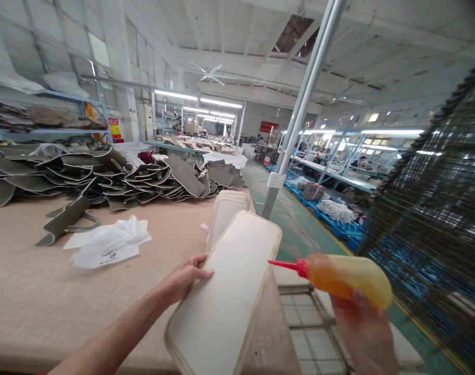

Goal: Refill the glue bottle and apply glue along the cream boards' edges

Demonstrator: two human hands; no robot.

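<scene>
My left hand (185, 278) grips the left edge of a long cream panel (225, 297) with rounded corners and a tan border, holding it tilted over the table's right edge. My right hand (364, 333) is wrapped round a yellow squeeze bottle (349, 278) with a red nozzle. The nozzle tip sits just off the panel's right edge, about halfway along it. A stack of similar cream panels (225, 208) stands on the table right behind the held one.
The tan worktable (46, 291) carries a white plastic bag (108, 242) and a big heap of dark olive cut pieces (116, 177) at the back. A grey post (300, 109) rises at the right. Dark wire mesh racks (433, 219) stand at far right, blue pallets (339, 224) beyond.
</scene>
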